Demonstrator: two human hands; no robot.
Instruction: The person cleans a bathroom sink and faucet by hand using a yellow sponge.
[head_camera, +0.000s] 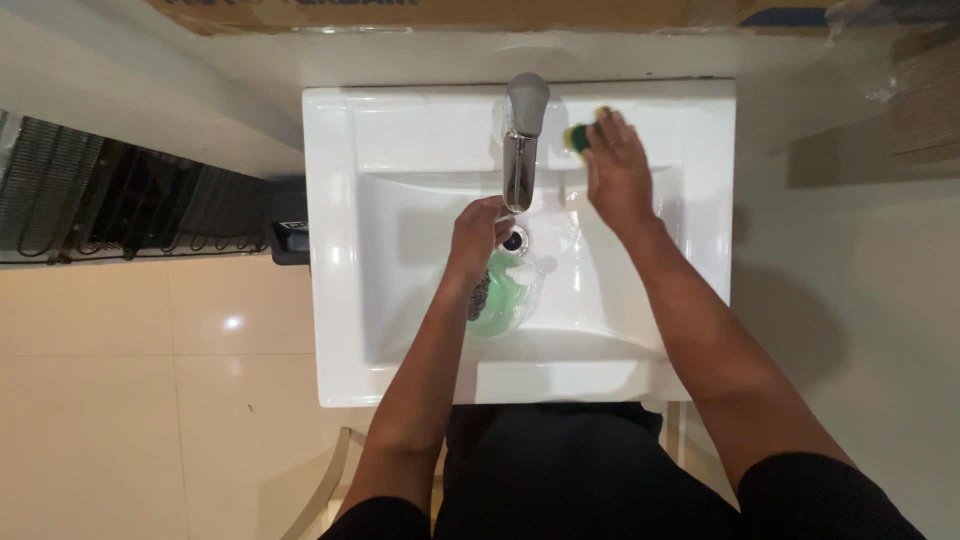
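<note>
Both arms are bare and reach forward. The left hand (478, 232) is lower and closer to the body, with its fingers curled in. The right hand (617, 172) reaches farther out, palm down, with its fingers stretched forward and pressed flat.

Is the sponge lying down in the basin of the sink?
No, the yellow and green sponge sits up on the back ledge of the white sink, under the right hand, beside the tap.
</note>
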